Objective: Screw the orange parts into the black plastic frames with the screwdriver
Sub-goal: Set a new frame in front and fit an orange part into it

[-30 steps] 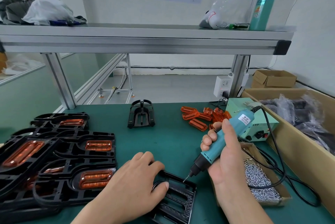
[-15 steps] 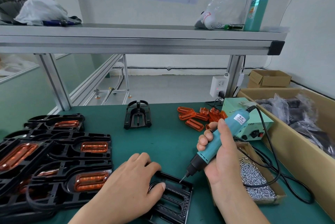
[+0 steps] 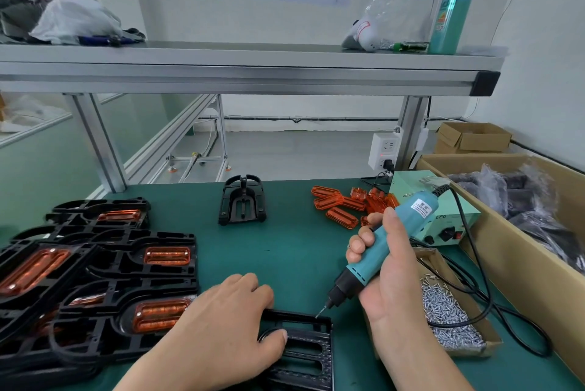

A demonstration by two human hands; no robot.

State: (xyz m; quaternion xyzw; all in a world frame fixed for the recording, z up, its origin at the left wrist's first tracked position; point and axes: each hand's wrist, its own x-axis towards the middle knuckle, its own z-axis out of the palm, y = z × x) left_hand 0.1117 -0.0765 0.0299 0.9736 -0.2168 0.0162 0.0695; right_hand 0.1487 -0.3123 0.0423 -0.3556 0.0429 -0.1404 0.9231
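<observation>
A black plastic frame (image 3: 308,349) lies flat at the near edge of the green table. My left hand (image 3: 228,327) holds its left end, fingers curled over the far rim and thumb on top. My right hand (image 3: 384,267) grips a teal electric screwdriver (image 3: 383,245), tilted, with its bit tip touching the frame's far right corner. Loose orange parts (image 3: 345,204) lie in a heap at the back right. Black frames with orange parts fitted (image 3: 104,267) are stacked on the left.
An open cardboard tray of small silver screws (image 3: 449,311) sits right of my right hand. The screwdriver's black cable (image 3: 484,289) loops over it to a green power box (image 3: 443,216). One black frame (image 3: 242,200) stands mid-table. A large carton of bagged parts (image 3: 522,216) lines the right edge.
The screwdriver tip has come down a little onto the frame's far right corner. My left hand keeps its hold on the frame.
</observation>
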